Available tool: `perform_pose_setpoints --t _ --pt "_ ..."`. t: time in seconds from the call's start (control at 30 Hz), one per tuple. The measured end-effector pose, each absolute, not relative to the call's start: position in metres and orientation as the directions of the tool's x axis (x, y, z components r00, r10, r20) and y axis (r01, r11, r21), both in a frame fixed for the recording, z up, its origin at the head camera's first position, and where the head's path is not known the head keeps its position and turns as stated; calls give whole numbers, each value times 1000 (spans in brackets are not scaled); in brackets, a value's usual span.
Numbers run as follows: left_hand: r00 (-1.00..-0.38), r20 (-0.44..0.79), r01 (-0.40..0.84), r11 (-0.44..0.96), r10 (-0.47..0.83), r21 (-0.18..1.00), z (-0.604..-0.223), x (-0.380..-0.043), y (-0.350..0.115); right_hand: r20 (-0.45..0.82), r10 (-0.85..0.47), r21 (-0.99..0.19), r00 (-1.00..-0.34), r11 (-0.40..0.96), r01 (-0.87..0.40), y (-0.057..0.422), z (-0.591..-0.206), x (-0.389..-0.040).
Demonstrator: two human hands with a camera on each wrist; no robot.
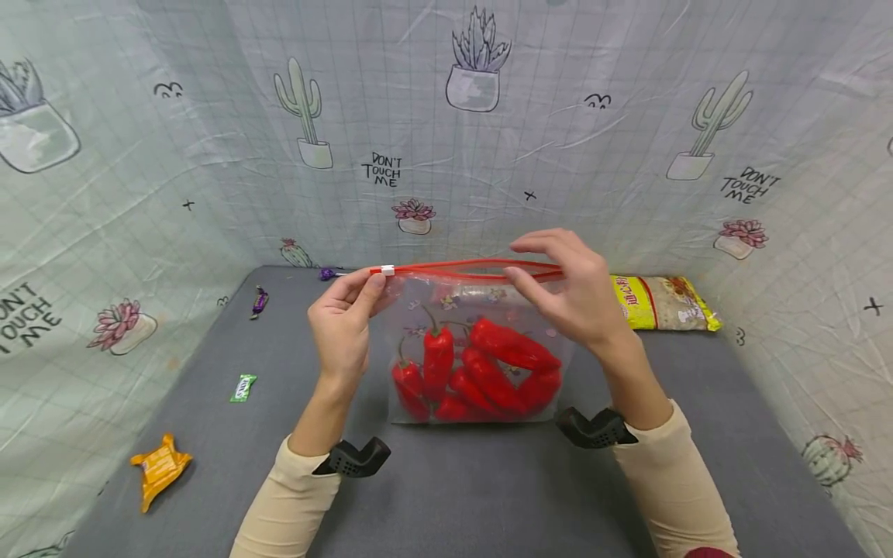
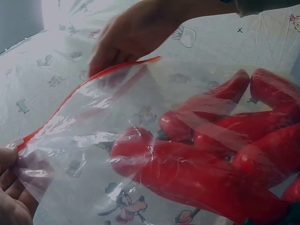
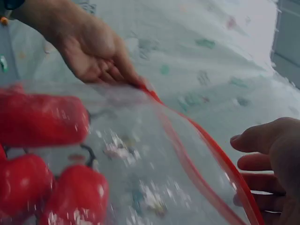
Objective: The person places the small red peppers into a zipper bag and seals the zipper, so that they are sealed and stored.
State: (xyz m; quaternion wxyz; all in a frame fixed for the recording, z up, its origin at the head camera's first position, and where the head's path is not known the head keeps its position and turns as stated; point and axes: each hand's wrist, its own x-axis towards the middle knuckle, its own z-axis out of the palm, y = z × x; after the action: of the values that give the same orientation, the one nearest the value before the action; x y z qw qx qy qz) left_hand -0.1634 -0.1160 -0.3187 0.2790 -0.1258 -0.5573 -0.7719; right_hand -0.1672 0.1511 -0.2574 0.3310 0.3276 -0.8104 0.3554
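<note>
A clear zip bag (image 1: 418, 310) with a red zip edge stands upright on the table, holding several red peppers (image 1: 438, 360) with green stems. My left hand (image 1: 342, 325) pinches its top left corner between thumb and fingers, right at the white slider (image 1: 387, 270). Toward the right end, the two red strips of the zip part, leaving the mouth gaping. Here my right hand (image 1: 575, 291) reaches over the edge, thumb and fingers spread apart. In the right wrist view its thumb stands off the red strip (image 3: 218, 152), and the fingertips lie close to the bag's edge.
Behind my right hand lies a yellow packet (image 1: 635, 302) with a clear part. Along the left of the grey table (image 1: 481, 496) are a purple lollipop (image 1: 328, 273), a purple wrapped candy (image 1: 259, 302), a green candy (image 1: 243, 387) and an orange packet (image 1: 162, 469). Printed cloth surrounds the table.
</note>
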Motion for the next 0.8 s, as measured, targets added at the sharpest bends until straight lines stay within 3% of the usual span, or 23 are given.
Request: perform_pose_setpoints --t 0.27,0.53,0.8 --pt "-822 500 564 -269 -272 780 -318 -163 -116 641 -543 -208 -542 557 -804 84 -239 -167" --pt "-767 581 633 -179 -272 753 -316 -162 -119 508 -617 -205 -602 591 -780 48 -226 -172" --pt "-740 612 662 -136 -279 737 -313 -160 -121 477 -649 -216 -593 567 -795 39 -224 -173"
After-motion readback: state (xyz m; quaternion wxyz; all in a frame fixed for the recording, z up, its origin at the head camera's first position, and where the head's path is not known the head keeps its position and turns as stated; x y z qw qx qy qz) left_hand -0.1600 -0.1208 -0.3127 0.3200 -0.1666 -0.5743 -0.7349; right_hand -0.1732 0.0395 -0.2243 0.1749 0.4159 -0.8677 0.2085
